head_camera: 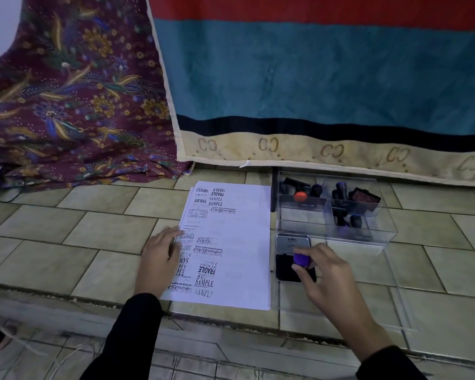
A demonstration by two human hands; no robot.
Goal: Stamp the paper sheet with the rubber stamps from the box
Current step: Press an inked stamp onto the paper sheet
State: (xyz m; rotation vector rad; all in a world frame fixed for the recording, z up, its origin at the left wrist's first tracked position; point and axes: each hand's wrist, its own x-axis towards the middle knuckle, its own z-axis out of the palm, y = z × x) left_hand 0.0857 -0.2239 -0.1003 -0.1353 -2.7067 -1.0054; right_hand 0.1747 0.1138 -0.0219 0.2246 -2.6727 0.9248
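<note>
At the far left, at 10 o'clock, a maroon floral cloth [66, 91] hangs down to the tiled floor [66, 237] you are working on. Your left hand [161, 252] lies with its fingers [176, 233] straight and released, pressing flat on the 9 o'clock edge of the paper sheet [242, 231], which sits in the middle of the view just ahead of you. The sheet already carries many black impressions; you can read AIR MAIL, SAMPLE, FRAGILE and AMENDED, some of them upside down, and others are too smudged to tell. At the sheet's 4 o'clock, just beside it, an open ink pad [283, 268] shows a lid label that appears to read Artline. Your right hand [324, 272] is over it, fingers grasping the purple handle of a stamp [301, 259] that stands on the pad. This looks like the inking step. Next you would lift the stamp, carry it toward 9 o'clock to a bare patch of paper, and press squarely. At 2 o'clock stands the clear box [381, 234], holding more stamps, one with a red knob [299, 196]. Behind it hangs a striped blanket [313, 78] with a CC border.
</note>
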